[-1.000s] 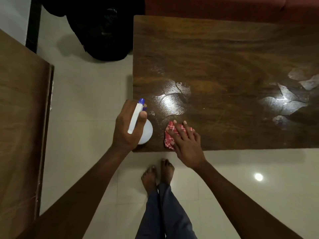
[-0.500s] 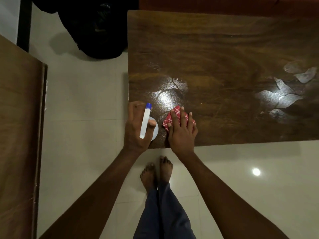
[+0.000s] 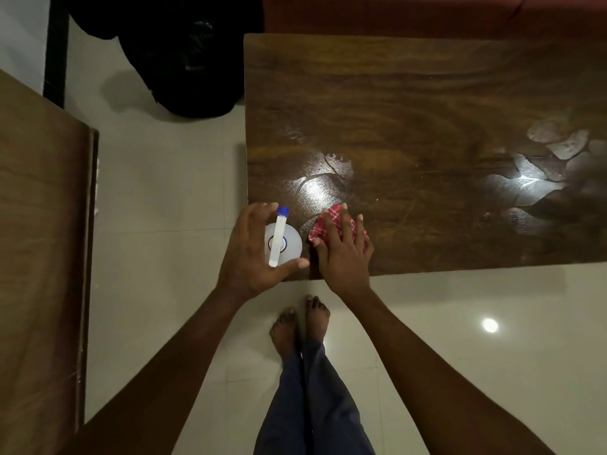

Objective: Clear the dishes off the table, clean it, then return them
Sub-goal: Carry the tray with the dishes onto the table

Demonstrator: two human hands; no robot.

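Dark brown wood-grain desk (image 3: 427,110) is seen from above; wet, glossy patches are noted on the surface ahead of both hands and well off to the right.

Left hand (image 3: 253,254): fingers are spread and curled loosely round a white plastic spray bottle w/ blue nozzle tip (image 3: 278,239). Thumb is placed on the bottle's near right side, other fingers arc over the far left side. Grip is loose; whether skin is actually touching the bottle body cannot be told. The bottle is stood upright at the desk's near left corner, viewed straight down on its top.

Right hand (image 3: 343,254): it is laid flat, palm down, fingers splayed, pressed on a red-and-white checked cloth (image 3: 328,221). The cloth is bunched under the fingers and shows past the fingertips and to the thumb side. It is located just right of the bottle, near the desk's near edge.

Below the hands, bare feet and blue trouser legs (image 3: 315,389) are seen on a pale tiled floor (image 3: 164,198). Left of the left arm, a second brown wooden surface (image 3: 39,241) is noted. Beyond the left hand, a black bag (image 3: 187,60) is sat on the floor beside the desk's far left corner.
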